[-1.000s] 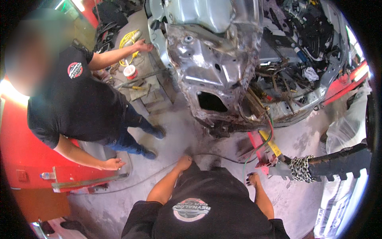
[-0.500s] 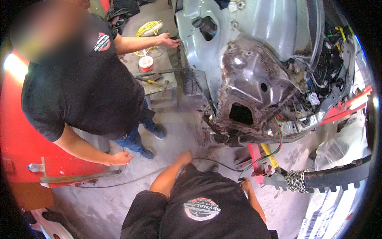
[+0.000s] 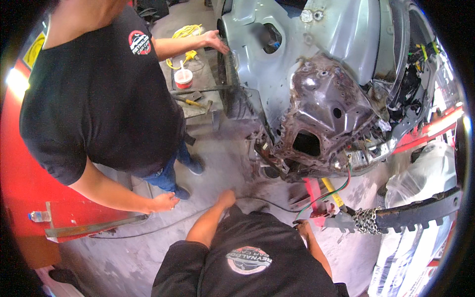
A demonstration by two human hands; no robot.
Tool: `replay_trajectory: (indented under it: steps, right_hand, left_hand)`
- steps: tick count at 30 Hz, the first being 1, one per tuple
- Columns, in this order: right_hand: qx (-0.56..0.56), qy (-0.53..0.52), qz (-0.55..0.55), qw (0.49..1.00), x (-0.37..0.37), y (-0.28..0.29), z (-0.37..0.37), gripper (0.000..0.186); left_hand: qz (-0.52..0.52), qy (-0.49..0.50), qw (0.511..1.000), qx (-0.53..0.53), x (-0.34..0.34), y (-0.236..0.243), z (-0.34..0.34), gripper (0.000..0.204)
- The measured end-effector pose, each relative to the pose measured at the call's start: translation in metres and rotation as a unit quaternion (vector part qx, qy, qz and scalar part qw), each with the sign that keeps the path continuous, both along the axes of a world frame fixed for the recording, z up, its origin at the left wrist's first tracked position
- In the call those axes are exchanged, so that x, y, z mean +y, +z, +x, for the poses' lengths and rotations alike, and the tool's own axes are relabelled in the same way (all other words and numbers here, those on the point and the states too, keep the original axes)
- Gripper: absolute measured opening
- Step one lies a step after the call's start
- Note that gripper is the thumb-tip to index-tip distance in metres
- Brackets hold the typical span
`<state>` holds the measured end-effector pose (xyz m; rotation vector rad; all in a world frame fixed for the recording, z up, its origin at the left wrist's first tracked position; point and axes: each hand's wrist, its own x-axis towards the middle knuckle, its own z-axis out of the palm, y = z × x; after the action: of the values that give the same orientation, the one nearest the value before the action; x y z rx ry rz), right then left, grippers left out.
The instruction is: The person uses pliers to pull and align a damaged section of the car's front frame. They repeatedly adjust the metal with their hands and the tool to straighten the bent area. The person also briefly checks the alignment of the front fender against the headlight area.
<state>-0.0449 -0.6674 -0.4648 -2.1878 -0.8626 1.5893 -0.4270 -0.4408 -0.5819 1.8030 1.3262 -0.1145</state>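
Observation:
My left hand [image 3: 226, 199] is in front of my waist, next to a dark cable on the floor; its fingers are too hidden to read. My right hand [image 3: 303, 228] is on the other side of my black shirt [image 3: 232, 232], its fingers curled round a small dark thing I cannot make out. Just beyond it hang thin red and green hoses [image 3: 332, 192]. Ahead stands a stripped car body [image 3: 277, 89] with a bare, rust-marked metal panel [image 3: 329, 106] that has a squarish opening. Neither hand touches the car.
A co-worker [image 3: 104, 99] in a black shirt stands at left, one hand stretched toward the car. Behind are a red-and-white tub [image 3: 183, 78], a hammer [image 3: 190, 102] and a yellow cord [image 3: 188, 31]. At right, a notched dark beam [image 3: 408, 213] carries a wrapped chain [image 3: 367, 221].
The view has shifted a little, so the car sits slightly further right. The co-worker's raised hand is higher and the lower hand has curled. My hands stay nearly in place.

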Motion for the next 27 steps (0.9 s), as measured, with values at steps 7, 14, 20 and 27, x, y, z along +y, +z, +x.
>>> replay_trajectory:
  steps: [7,14,20,27]
  right_hand:
    - [0.011,-0.031,-0.009,0.999,-0.015,-0.014,-0.021,0.04]
    - [-0.039,0.004,-0.015,0.999,-0.048,-0.022,-0.009,0.036]
    - [-0.063,0.007,0.007,0.998,-0.065,-0.049,0.029,0.031]
    - [0.037,-0.053,-0.01,0.998,-0.043,-0.036,0.06,0.035]
  left_hand:
    - [-0.033,-0.014,0.999,0.024,0.005,-0.007,-0.009,0.029]
    - [-0.002,-0.014,1.0,-0.012,0.005,-0.002,0.002,0.029]
    - [0.03,-0.025,0.999,0.01,0.0,-0.028,0.026,0.03]
    - [0.077,-0.18,0.979,0.061,-0.004,-0.056,0.049,0.033]
